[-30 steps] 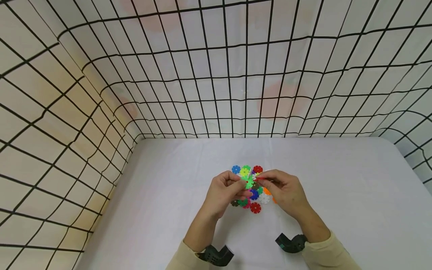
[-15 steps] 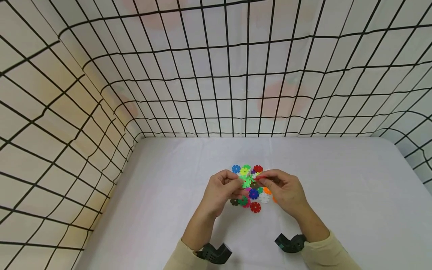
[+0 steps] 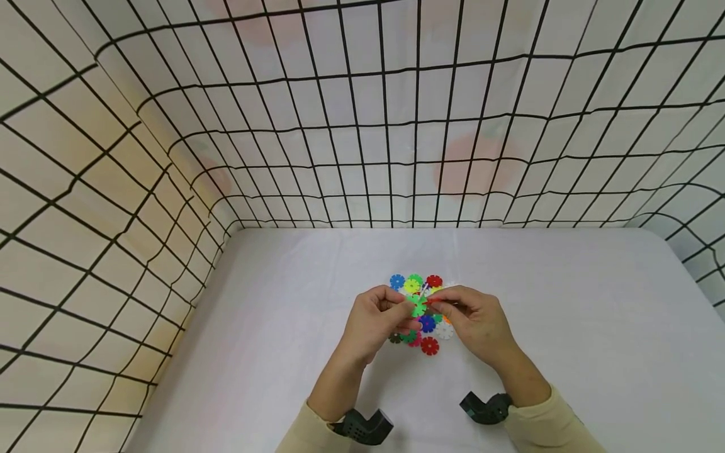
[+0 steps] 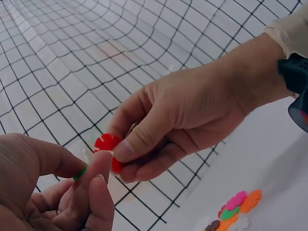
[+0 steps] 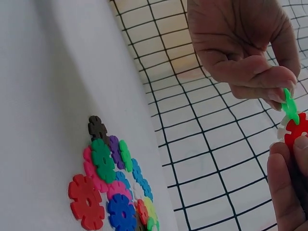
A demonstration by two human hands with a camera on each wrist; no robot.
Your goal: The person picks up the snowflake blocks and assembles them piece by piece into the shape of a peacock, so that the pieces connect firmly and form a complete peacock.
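Observation:
Over the pile, my left hand (image 3: pixel 370 324) pinches a light green notched plastic disc (image 3: pixel 418 306) between thumb and fingers. My right hand (image 3: pixel 478 321) grips a red notched disc (image 4: pixel 107 142), its thumb flat on the disc's face. In the right wrist view, the green disc's lower edge meets the red disc (image 5: pixel 294 129) at an angle, right at its notches. A white piece (image 5: pixel 282 130) shows behind the red one, partly hidden. Most of the green disc is covered by fingers in the left wrist view.
Below the hands lies a pile of notched discs on the white tabletop (image 3: pixel 272 302), among them a blue disc (image 5: pixel 121 211), a dark green disc (image 5: pixel 103 160) and a loose red disc (image 3: pixel 430 346). Black wire mesh (image 3: pixel 362 126) stands behind and at the sides.
The left hand dipped slightly left with the green disc, then came back right, bringing it close to the red disc again. The right hand has barely moved.

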